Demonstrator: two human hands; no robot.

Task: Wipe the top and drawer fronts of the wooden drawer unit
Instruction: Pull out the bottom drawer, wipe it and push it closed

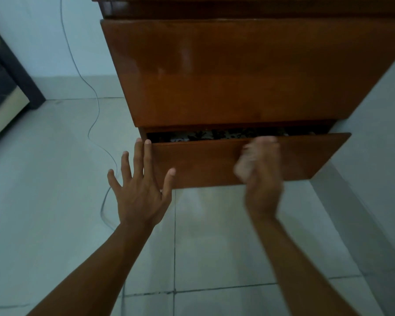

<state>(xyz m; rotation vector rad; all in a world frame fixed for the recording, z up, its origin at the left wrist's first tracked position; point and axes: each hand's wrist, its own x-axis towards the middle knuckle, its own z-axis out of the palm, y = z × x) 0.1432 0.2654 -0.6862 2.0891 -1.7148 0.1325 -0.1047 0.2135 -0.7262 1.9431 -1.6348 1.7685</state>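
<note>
Bottom drawer (249, 160) slightly open. Left hand (140, 185) at 9 o'clock edge, grip spread flat. Right hand (259, 176) blurred on front; grip state unclear.

Bare floor (55, 201) left of jutting drawer (294, 156)

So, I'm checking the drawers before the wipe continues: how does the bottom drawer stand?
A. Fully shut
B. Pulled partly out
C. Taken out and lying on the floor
B: the bottom drawer juts out past the drawer front above, leaving a gap where patterned contents show.
</note>
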